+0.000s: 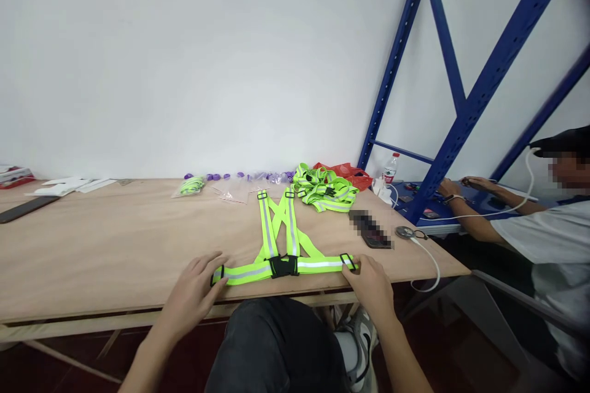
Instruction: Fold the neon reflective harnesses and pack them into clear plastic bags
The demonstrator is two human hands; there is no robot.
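Note:
A neon yellow reflective strap vest (281, 245) lies spread flat on the wooden table (115, 245), its waist band along the near edge with a black buckle in the middle. My left hand (196, 291) rests on the band's left end, fingers spread and flat. My right hand (371, 282) touches the band's right end by a black slider, with the fingers curled on it.
A heap of more neon vests (325, 187) lies at the back right, beside a red bag (345, 173) and a bagged vest (191, 185). A phone (371, 230) and a cable lie to the right. Another person (539, 227) sits at the right by a blue rack (465, 104).

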